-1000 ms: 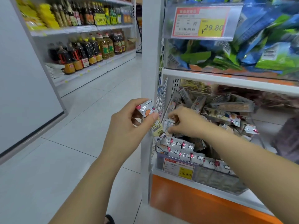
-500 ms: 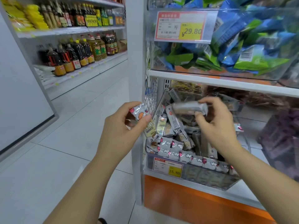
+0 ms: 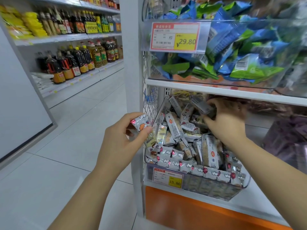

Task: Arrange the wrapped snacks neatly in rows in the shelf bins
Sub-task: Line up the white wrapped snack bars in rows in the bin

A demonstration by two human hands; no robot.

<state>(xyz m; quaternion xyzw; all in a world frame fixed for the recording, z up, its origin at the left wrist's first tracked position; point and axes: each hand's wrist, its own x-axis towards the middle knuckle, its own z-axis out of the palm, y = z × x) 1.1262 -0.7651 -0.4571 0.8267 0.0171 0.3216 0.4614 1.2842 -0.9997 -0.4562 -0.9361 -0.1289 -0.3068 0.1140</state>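
A: Okay, nearest first. Hands?

B: Left hand, centre of frame, thumb and curled fingers pinching a cloud-print snack pack. It sits just left of the bin edge, beside the wire mesh. More wrappers show under it, but I cannot tell how many.

A: Right one?

B: Right hand, centre right, is inside the clear bin. Fingers are curled round a grey bar, held above the loose pile, just under the shelf board.

A: Where are the snacks?

B: A front row of cloud-print packs stands side by side along the bin's front wall. Behind it is the loose pile, bars tilted every way, some upright. A small price tag reading 15.80 is on the bin front, lower centre. The orange base is below that.

A: Higher up?

B: Upper bin, top right, is full of blue and green packets in a jumble. A big price tag reading 29.80 is on its front.

A: Far stuff?

B: The left half is tiled floor. The aisle shelving at upper left has dark oil bottles, with yellow packets on the shelf above them. Labels are too blurry to read.
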